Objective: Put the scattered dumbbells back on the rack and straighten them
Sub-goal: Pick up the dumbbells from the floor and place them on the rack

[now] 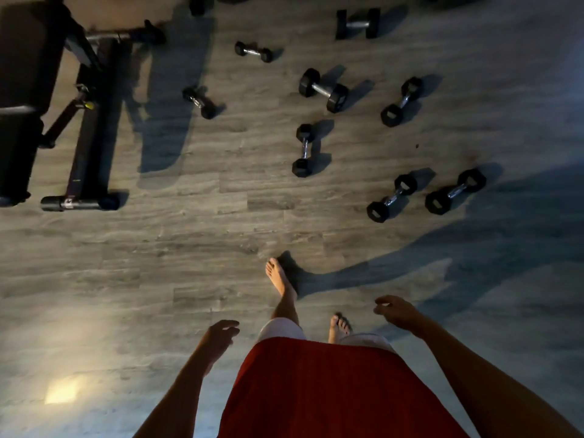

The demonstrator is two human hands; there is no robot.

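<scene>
Both grips were empty: left hand (221, 335) & right hand (395, 311) hung loose w/ fingers open, holding nothing, low in the view beside a red shirt (331, 390). One bare foot (279, 278) was out in front on the grey wood floor (158, 248); the other foot (338, 325) was back, near the shirt.

Dumbbells lay all over the floor ahead, none on a rack. Closest were a pair side by side, dumbbell no. 1 (392, 197) & dumbbell no. 2 (455, 191), near each other but apart. Mid floor lay a small one (304, 150), pointing away. Farther off were a big one (323, 90), a tilted one (401, 101), two little ones (199, 102) (253, 51) & a fat one (357, 24) at the top. A black gym bench (85, 121) stood on the left, well apart from the weights.
</scene>
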